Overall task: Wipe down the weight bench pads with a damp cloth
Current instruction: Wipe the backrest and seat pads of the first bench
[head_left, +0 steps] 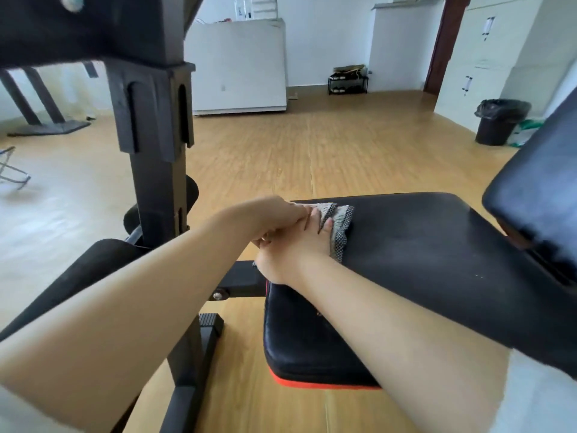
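A black seat pad (421, 260) with an orange lower edge fills the right half of the view. A tilted black back pad (537, 195) rises at the far right. A grey woven cloth (338, 228) lies on the seat pad's far left corner. My right hand (293, 248) presses flat on the cloth, fingers spread over it. My left hand (274, 218) lies curled beside and partly over my right hand at the pad's left edge, fingertips touching the cloth. Whether the left hand grips the cloth is hidden.
A black upright post (156, 145) of the bench frame stands just left of my hands, with a crossbar overhead. Black foam rollers (93, 264) sit under my left arm. Wooden floor lies beyond, with a white board, a shoe rack and a black bin (499, 120) at the back.
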